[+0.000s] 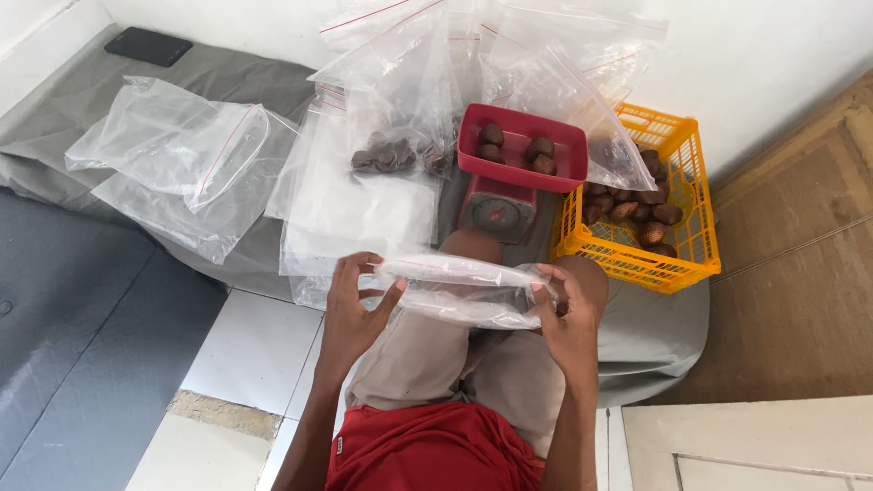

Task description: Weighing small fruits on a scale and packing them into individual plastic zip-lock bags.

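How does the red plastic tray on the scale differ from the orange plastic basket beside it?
The red plastic tray has solid, low walls; the orange plastic basket has slotted, taller walls. The tray sits raised on a red kitchen scale; the basket sits lower, beside it. The tray holds four brown scaly fruits; the basket holds more. Both are rectangular.

Clear, glossy plastic film is seen in the zip bag (459, 291). The yellow basket (684, 238) is moulded plastic lattice, the red tray (573, 155) smooth plastic, the grey sheet (227, 77) matt cloth.

Bright even daylight, soft faint shadows, mild glare on plastic bags (364, 195), sharp focus, slight wide-angle edge distortion
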